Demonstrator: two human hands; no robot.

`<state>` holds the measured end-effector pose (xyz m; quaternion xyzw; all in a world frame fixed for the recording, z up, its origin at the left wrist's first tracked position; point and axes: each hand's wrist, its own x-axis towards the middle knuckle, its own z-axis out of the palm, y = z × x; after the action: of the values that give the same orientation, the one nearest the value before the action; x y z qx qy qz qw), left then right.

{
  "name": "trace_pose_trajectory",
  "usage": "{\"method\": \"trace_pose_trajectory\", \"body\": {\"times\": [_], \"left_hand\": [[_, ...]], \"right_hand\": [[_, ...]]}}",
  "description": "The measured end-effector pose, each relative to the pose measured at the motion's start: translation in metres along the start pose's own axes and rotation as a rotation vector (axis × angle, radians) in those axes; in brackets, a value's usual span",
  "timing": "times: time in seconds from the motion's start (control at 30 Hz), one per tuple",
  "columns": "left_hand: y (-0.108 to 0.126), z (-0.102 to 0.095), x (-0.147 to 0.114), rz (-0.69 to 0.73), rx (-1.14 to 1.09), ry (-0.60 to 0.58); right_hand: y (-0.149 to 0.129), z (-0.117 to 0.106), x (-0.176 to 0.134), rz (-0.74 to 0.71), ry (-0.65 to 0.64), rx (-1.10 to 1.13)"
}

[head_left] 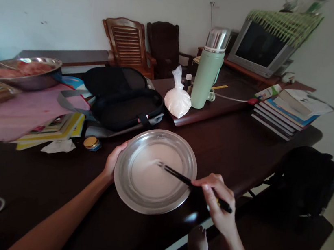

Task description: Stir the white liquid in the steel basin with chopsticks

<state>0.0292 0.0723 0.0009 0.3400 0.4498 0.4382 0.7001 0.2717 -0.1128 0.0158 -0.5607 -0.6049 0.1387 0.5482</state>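
Observation:
A wide metal bowl (pixel 123 178) rests on the dark table near its front edge. Inside it lies a cloudy, whitish liquid (pixel 144 177). My left hand (pixel 114 161) grips the bowl's left rim, its fingers partly hidden behind and under the edge. From the right, my right hand (pixel 218 201) is closed around black chopsticks (pixel 178 175), whose tips dip into the liquid near the bowl's middle. Beyond the bowl sits a tied clear plastic bag of white powder (pixel 178 101), beside a pale green thermos (pixel 205 79) with a silver cap.
An unzipped black bag (pixel 120 106) lies behind the bowl, near a small gold-lidded jar (pixel 92 143). A metal basin of pinkish meat (pixel 43 81) stands far left by a pink sheet (pixel 27 112). Stacked books (pixel 278 117) are at right; a black backpack (pixel 304 180) sits below.

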Motion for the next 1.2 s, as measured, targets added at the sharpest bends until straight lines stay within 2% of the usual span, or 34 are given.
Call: {"method": "trace_pose_trajectory", "body": {"times": [0.07,0.13,0.27,0.3,0.43,0.47,0.63,0.67,0.77,0.83,0.97,1.03,1.2], "left_hand": [[0.0001,0.0,-0.0006,-0.003,-0.003,0.003],[0.0004,0.0001,-0.0012,-0.012,-0.01,0.002],[0.0007,0.0007,-0.0014,-0.015,-0.003,0.004],[0.0005,0.0006,-0.0011,-0.01,-0.004,0.003],[-0.0009,-0.001,0.0005,-0.008,-0.027,-0.008],[-0.0012,-0.0015,0.0008,-0.011,-0.03,-0.01],[-0.001,-0.0019,0.0011,-0.007,-0.019,-0.007],[-0.001,-0.0017,0.0011,-0.003,-0.02,-0.004],[-0.0014,-0.0014,0.0018,0.01,-0.019,-0.011],[-0.002,-0.0017,0.0027,0.012,-0.009,-0.019],[-0.0035,-0.0035,0.0047,0.027,-0.007,-0.007],[-0.004,-0.0044,0.0051,0.027,-0.007,-0.002],[-0.0041,-0.0046,0.0043,0.02,-0.01,-0.001]], "right_hand": [[0.0013,-0.0027,-0.0015,0.052,0.116,0.02],[0.0009,-0.0044,-0.0025,0.077,0.144,0.078],[-0.0005,-0.0026,-0.0013,0.021,-0.034,0.078],[-0.0001,-0.0025,-0.001,0.014,-0.038,0.051],[0.001,-0.0061,-0.0029,0.066,0.155,0.033],[0.0006,-0.0067,-0.0033,0.079,0.168,0.058],[-0.0004,-0.0017,-0.0011,0.037,-0.052,0.095],[0.0004,-0.0012,-0.0006,0.024,-0.056,0.078],[0.0023,-0.0031,-0.0008,0.06,0.085,0.051],[0.0018,-0.0046,-0.0015,0.082,0.136,0.086],[0.0011,-0.0005,-0.0006,0.056,-0.022,0.118],[0.0027,0.0015,0.0,0.036,-0.056,0.084],[0.0039,-0.0026,-0.0023,0.093,0.149,0.107]]}}
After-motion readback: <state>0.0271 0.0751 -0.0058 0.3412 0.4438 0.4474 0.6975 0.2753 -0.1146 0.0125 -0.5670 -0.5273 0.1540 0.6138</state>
